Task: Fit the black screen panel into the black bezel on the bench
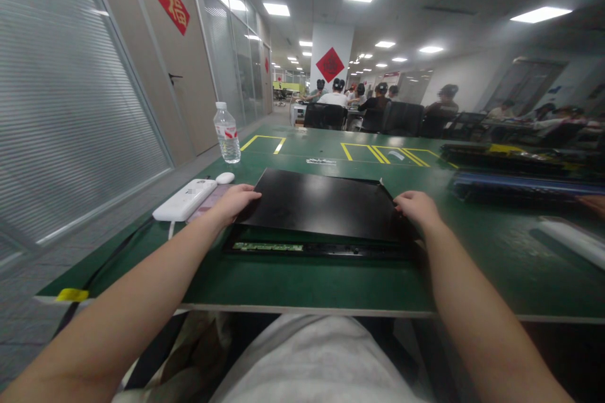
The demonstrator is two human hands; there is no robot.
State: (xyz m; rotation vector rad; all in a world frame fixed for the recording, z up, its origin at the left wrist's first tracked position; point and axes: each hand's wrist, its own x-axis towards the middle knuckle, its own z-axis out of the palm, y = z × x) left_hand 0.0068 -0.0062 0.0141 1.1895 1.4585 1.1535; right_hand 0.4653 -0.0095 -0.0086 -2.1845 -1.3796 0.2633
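Note:
A thin black rectangular panel, smooth and slightly glossy, lies between my hands, its face turned up. My left hand grips it at the left edge, thumb on top. At the right edge, my right hand pinches it near the corner. The panel looks tilted, and it hides most of a black frame beneath. Along the near side of that frame, a narrow green circuit board shows. I cannot tell whether the panel touches the frame along its far side.
The green table carries a white power bank, a small white case and a water bottle at left. Stacked dark panels and a white bar-shaped thing lie right. A hand shows at the right edge.

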